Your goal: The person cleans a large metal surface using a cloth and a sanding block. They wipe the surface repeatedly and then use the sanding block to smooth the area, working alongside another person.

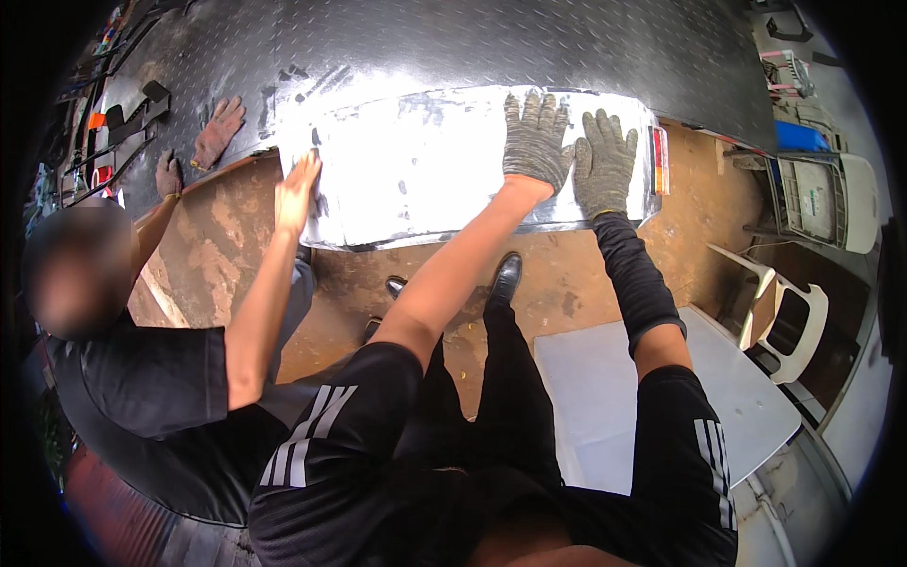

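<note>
A long white panel [425, 170], glaring and marked with dark smudges, lies along the near edge of a black treaded metal surface [472, 47]. My left hand [536, 142], in a grey striped knit glove, rests flat on the panel's right part, fingers spread and pointing away from me. Just to its right, my right hand [606, 161] wears a similar glove and also lies flat near the panel's right end; the thumb side is close to the left glove. Neither hand grips anything. A co-worker's bare hand [299, 194] touches the panel's left end.
The co-worker's other hand [169, 174] is gloved and rests on the surface edge near a loose reddish glove [219, 132]. A red-and-white strip [659, 161] borders the panel's right end. White plastic chairs [803, 321] and a light board [605, 397] are at right.
</note>
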A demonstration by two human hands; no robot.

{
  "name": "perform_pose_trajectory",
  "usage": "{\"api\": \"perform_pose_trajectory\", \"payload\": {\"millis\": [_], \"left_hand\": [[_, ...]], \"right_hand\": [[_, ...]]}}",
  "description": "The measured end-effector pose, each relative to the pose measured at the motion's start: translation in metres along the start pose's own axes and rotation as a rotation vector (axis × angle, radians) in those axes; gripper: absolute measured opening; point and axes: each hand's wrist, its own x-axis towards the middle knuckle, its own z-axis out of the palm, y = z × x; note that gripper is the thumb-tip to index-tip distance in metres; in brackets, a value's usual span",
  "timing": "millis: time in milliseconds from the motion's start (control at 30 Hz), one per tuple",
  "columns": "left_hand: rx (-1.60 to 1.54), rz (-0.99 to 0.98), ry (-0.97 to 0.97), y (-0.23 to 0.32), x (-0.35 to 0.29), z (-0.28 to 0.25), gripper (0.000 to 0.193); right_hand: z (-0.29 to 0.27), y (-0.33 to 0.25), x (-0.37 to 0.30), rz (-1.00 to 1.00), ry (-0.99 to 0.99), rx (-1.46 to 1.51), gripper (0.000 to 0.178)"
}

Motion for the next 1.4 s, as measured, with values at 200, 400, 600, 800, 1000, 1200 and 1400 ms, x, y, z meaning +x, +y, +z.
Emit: {"api": "perform_pose_trajectory", "payload": {"millis": [200, 400, 600, 800, 1000, 1200, 1400], "left_hand": [[-0.118, 0.093, 0.072, -0.013, -0.002, 0.004, 0.066], [-0.055, -0.133, 0.036, -0.091, -0.053, -0.009, 0.073], [0.105, -0.363, 0.09, -0.18, -0.127, -0.014, 0.078], [0.183, -0.503, 0.093, -0.186, -0.135, 0.001, 0.079], [0.071, -0.256, 0.031, -0.084, -0.058, 0.01, 0.084], [0.085, 0.049, -0.025, 0.006, -0.003, -0.007, 0.075], [-0.067, -0.033, 0.027, -0.052, -0.027, -0.005, 0.073]], "right_hand": [[-0.002, -0.002, 0.002, -0.009, 0.008, 0.025, 0.051], [-0.008, -0.007, 0.002, 0.025, -0.033, -0.042, 0.055], [-0.008, -0.006, 0.002, 0.03, -0.045, -0.065, 0.059], [-0.009, 0.001, 0.001, 0.022, -0.024, -0.07, 0.06], [-0.009, -0.002, 0.003, 0.03, -0.026, -0.05, 0.06], [-0.004, 0.0, 0.004, 0.019, 0.002, -0.053, 0.058], [-0.009, -0.005, 0.003, 0.026, -0.038, -0.074, 0.057]]}}
